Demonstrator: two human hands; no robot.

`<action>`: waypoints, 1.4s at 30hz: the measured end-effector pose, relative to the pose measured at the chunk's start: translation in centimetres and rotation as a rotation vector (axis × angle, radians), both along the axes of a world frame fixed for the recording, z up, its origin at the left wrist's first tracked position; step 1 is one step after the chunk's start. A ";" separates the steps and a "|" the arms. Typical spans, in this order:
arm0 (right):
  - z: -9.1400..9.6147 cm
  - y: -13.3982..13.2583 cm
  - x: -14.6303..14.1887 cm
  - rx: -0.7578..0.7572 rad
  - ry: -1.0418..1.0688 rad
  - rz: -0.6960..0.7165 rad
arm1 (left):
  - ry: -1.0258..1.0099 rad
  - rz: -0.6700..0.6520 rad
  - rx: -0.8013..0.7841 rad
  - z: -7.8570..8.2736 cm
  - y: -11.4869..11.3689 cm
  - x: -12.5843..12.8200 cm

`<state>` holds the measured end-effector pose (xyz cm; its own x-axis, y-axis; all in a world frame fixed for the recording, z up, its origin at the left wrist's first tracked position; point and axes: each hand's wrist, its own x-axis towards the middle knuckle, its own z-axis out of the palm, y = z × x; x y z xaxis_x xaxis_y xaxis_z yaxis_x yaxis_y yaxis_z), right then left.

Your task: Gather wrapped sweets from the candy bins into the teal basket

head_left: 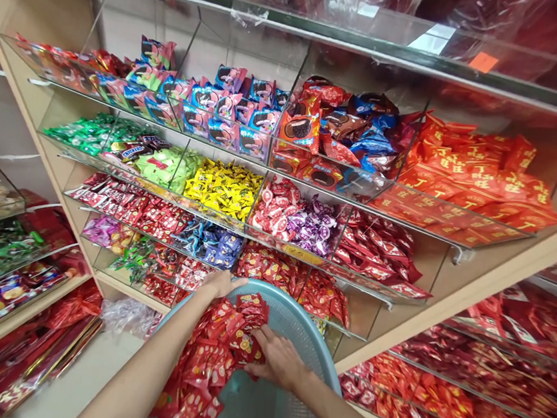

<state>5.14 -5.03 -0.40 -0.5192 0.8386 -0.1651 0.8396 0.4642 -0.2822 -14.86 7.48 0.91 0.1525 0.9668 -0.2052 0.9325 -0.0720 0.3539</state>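
Note:
A grey-green plastic basket (312, 330) with a perforated wall tilts in front of the lower shelves. My left hand (219, 284) is closed over its far rim. Inside lies a heap of small red candy packets (204, 368) with orange round prints, mostly on the left side. My right hand (279, 357) reaches into the basket, fingers curled against several of these packets near the top of the heap; its fingertips are partly hidden among them. Just beyond the rim, similar red packets (272, 266) fill a clear shelf bin.
Clear-fronted bins rise in tiers ahead, holding yellow candies (223, 189), purple-wrapped candies (313, 226), blue-pink cookie packs (229, 113) and orange-red packets (478, 171). A glass shelf edge (299, 27) juts overhead. More stocked shelves stand left and right. Crumpled clear plastic (129, 316) lies at lower left.

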 end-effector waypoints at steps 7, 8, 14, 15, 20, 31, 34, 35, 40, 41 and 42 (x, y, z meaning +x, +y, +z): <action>-1.1 1.3 -1.7 0.038 0.031 0.066 | 0.008 -0.024 0.026 -0.4 0.1 0.0; -1.1 1.5 -1.5 0.029 0.061 0.072 | 0.009 -0.021 0.026 -0.4 0.1 -0.1; -0.5 1.5 1.1 -0.031 0.181 0.094 | -0.003 -0.003 0.001 -0.5 0.2 -0.1; -0.5 1.4 1.4 -0.041 0.174 0.092 | -0.003 0.001 -0.003 -0.5 0.3 -0.1; -1.0 1.2 1.3 -0.029 0.071 0.088 | -0.006 -0.016 -0.016 -0.6 0.4 -0.2; -0.7 1.3 -0.9 0.115 -0.038 0.174 | 0.001 -0.002 0.006 -0.6 0.2 -0.2; 0.4 1.6 -0.9 0.128 0.019 0.176 | -0.003 -0.017 0.004 -0.3 0.1 -0.2; 1.0 1.9 -0.8 0.139 0.058 0.162 | -0.006 -0.024 0.005 -0.3 0.1 -0.2; 3.9 5.9 -0.1 0.288 0.186 -0.088 | 0.001 0.013 0.016 -0.8 0.2 -0.1; 4.2 7.1 0.0 0.303 0.156 -0.132 | 0.006 0.027 0.017 -0.9 0.3 0.0; 4.6 8.3 0.2 0.317 0.108 -0.162 | 0.009 0.036 0.017 -0.9 0.3 0.0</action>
